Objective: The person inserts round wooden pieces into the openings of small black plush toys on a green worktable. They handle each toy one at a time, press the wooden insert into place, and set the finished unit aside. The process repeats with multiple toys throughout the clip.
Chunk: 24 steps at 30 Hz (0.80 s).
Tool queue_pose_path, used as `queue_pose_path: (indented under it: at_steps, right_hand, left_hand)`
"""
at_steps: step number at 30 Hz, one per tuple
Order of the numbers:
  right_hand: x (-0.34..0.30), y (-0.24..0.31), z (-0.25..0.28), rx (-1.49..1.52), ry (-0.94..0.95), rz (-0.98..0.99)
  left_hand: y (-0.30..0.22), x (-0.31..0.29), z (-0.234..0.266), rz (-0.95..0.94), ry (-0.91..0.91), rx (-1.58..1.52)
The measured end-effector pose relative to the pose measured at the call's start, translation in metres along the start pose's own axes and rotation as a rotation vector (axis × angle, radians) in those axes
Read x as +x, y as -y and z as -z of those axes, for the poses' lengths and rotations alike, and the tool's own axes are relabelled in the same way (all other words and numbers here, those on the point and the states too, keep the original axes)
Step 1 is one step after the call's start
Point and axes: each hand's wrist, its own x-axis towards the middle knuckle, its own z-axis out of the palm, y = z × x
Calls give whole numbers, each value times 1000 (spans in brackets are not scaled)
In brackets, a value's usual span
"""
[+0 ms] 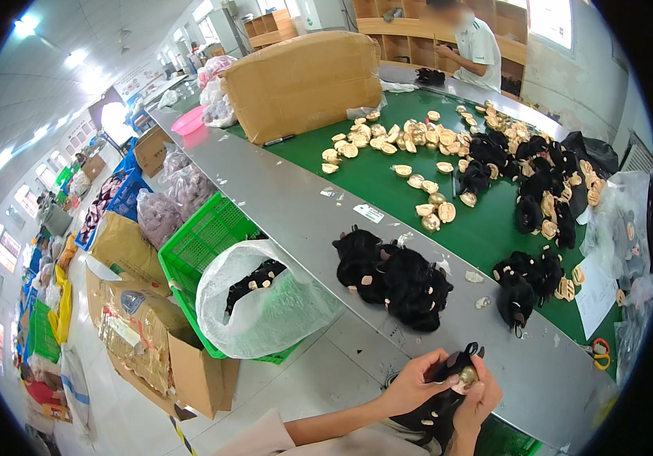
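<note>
Near the bottom of the head view, my left hand and my right hand hold a small black plush toy between them, just off the table's near edge. A shiny gold rounded piece with a pale rim shows on the toy between my fingers. More black plush with small beige parts lies below my hands. On the metal table edge beyond sits a heap of black plush toys. A smaller cluster of black plush toys lies to its right.
Beige and gold shell-shaped pieces are strewn across the green tabletop. A big cardboard box, orange-handled scissors and a paper sheet rest there. Left below: a plastic bag in a green crate. A person stands opposite.
</note>
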Motion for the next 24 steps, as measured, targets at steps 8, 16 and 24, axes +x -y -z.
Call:
queue_pose_path:
  at_steps: [8, 16, 24]
  right_hand:
    - [6, 0, 7, 464, 154, -276]
    - [-18, -4, 7, 896, 298, -574]
    - [-20, -11, 3, 895, 243, -553]
  left_hand:
    - [-19, -7, 11, 15, 169, -79]
    - [-25, -12, 18, -95, 318, -135]
    - [-25, -15, 17, -81, 262, -131]
